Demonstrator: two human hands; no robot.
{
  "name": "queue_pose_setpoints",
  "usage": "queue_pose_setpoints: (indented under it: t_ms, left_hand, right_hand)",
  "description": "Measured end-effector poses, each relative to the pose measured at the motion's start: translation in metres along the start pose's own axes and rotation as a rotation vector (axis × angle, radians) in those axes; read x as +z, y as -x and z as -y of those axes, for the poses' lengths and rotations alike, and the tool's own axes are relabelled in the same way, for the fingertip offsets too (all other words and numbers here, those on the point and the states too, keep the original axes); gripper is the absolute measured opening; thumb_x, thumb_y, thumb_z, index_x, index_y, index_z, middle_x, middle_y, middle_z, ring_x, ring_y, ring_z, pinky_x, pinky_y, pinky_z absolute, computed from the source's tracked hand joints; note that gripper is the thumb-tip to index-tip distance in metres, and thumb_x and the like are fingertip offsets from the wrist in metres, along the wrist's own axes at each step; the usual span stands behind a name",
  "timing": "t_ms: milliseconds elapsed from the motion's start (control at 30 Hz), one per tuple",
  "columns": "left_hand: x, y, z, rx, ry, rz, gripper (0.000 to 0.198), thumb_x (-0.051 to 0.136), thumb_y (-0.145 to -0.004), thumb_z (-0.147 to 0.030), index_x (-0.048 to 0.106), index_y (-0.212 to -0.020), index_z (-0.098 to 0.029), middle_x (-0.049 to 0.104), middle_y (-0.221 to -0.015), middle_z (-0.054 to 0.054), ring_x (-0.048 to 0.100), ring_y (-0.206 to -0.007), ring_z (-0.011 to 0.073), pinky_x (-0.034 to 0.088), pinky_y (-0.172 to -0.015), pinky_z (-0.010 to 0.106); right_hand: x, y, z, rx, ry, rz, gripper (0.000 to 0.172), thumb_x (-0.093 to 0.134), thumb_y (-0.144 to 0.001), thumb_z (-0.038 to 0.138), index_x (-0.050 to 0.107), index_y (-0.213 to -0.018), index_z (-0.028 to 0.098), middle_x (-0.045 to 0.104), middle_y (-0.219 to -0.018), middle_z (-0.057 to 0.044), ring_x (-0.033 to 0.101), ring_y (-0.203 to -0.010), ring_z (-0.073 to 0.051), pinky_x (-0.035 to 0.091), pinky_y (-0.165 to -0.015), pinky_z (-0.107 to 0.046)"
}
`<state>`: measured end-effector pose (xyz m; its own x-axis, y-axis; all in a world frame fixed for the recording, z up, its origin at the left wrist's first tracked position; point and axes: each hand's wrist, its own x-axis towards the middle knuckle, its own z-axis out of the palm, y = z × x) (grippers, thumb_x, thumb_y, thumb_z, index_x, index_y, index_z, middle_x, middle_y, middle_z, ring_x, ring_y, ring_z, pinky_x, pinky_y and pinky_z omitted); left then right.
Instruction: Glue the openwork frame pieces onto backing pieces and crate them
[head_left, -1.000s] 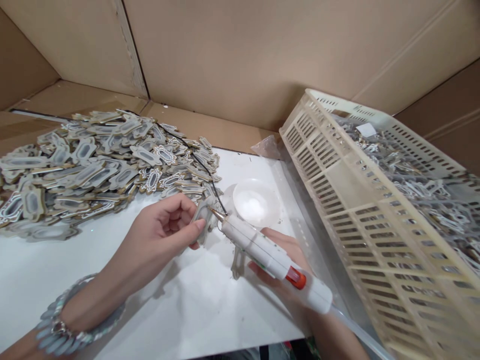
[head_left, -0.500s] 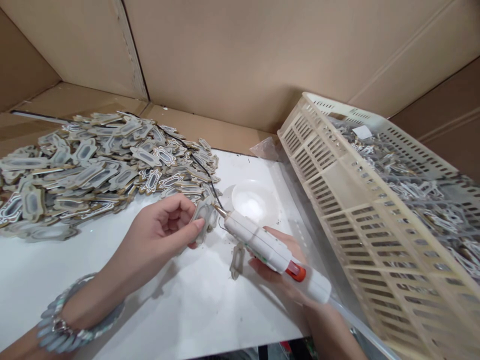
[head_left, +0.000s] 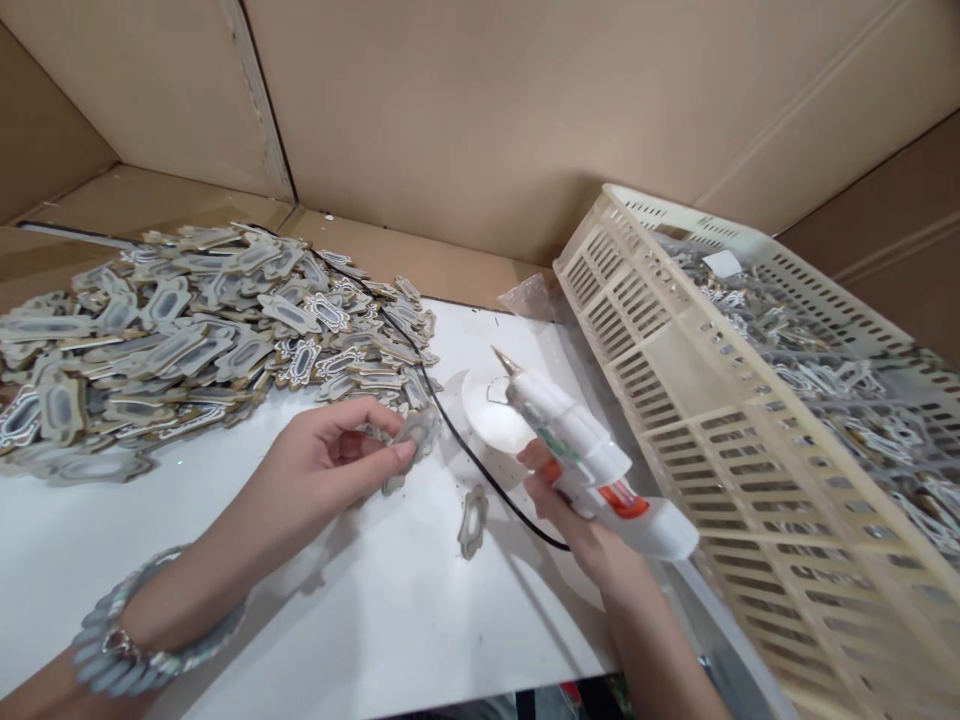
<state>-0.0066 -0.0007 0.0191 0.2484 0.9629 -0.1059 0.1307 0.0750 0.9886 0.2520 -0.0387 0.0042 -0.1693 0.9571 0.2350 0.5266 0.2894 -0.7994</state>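
Note:
My left hand (head_left: 352, 455) pinches a small grey ornate frame piece (head_left: 421, 432) between thumb and fingers, just in front of the heap. In my right hand (head_left: 577, 530) is a white hot glue gun (head_left: 570, 430) with an orange-red part; its metal nozzle points up and left, apart from the piece. One loose frame piece (head_left: 472, 522) lies on the white tabletop (head_left: 420, 600) between my hands. Behind the gun sits a round white dish (head_left: 487, 405), partly covered by it.
A large heap of frame pieces (head_left: 165, 340) spreads over the left and back of the table. To the right, a cream plastic crate (head_left: 675, 400) holds many pieces in layers. The gun's black cord (head_left: 465, 445) crosses the table. Cardboard walls (head_left: 450, 130) enclose the back.
My right hand has drawn the glue gun right, and its nozzle has left the piece and tilted upward. My left hand stays nearly in place, still holding the piece.

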Motion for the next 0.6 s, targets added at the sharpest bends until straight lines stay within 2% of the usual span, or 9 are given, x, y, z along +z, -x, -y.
queue_pose_setpoints:
  t_ms: [67,167,267,367,467,600]
  left_hand:
    - [-0.002,-0.001,0.003,-0.041,0.007,-0.058,0.021,0.077,-0.075,-0.042,0.070,-0.076,-0.023,0.063,-0.066,-0.002,0.050,-0.056,0.0100,0.035,-0.047,0.019]
    - [-0.004,-0.003,0.003,-0.064,0.024,-0.142,0.020,0.080,-0.070,-0.041,0.074,-0.074,-0.023,0.067,-0.071,0.000,0.054,-0.062,0.0117,0.040,-0.053,0.021]
    - [-0.006,-0.006,0.001,-0.099,0.026,-0.190,0.019,0.081,-0.066,-0.042,0.078,-0.073,-0.025,0.073,-0.079,0.001,0.061,-0.073,0.0143,0.046,-0.063,0.022]
    - [-0.008,-0.007,-0.001,-0.142,0.029,-0.245,0.020,0.082,-0.064,-0.044,0.080,-0.071,-0.026,0.075,-0.082,0.001,0.062,-0.078,0.0157,0.048,-0.069,0.024]
    - [-0.009,-0.007,-0.002,-0.140,0.013,-0.282,0.021,0.082,-0.063,-0.047,0.080,-0.070,-0.027,0.076,-0.084,0.002,0.064,-0.082,0.0176,0.051,-0.075,0.027]
    - [-0.009,-0.007,-0.001,-0.125,-0.011,-0.287,0.023,0.082,-0.062,-0.050,0.082,-0.074,-0.030,0.079,-0.089,0.003,0.068,-0.089,0.0212,0.054,-0.081,0.031]
  right_hand:
    - [-0.002,-0.001,0.001,0.002,0.002,-0.066,0.017,0.059,-0.094,0.030,0.057,-0.078,0.025,0.059,-0.069,0.000,0.060,-0.063,-0.019,0.053,-0.065,-0.033]
    - [-0.002,-0.001,0.003,-0.032,0.010,-0.112,0.025,0.062,-0.091,0.029,0.053,-0.069,0.024,0.056,-0.065,0.001,0.054,-0.055,-0.016,0.048,-0.055,-0.031]
    - [0.000,0.001,0.003,-0.103,-0.044,-0.027,0.020,0.065,-0.089,0.026,0.057,-0.071,0.023,0.062,-0.073,-0.001,0.057,-0.058,-0.015,0.048,-0.053,-0.027]
    - [0.002,0.002,0.004,-0.175,-0.135,0.119,0.011,0.068,-0.088,0.021,0.063,-0.078,0.022,0.069,-0.085,-0.002,0.064,-0.068,-0.014,0.052,-0.062,-0.024]
    - [0.004,0.004,0.004,-0.187,-0.182,0.226,0.006,0.068,-0.089,0.021,0.067,-0.083,0.021,0.072,-0.088,-0.004,0.069,-0.076,-0.016,0.054,-0.066,-0.025]
    - [0.011,0.005,0.000,-0.208,-0.187,0.238,0.013,0.063,-0.093,0.030,0.071,-0.090,0.021,0.071,-0.086,-0.007,0.070,-0.077,-0.019,0.053,-0.065,-0.027]
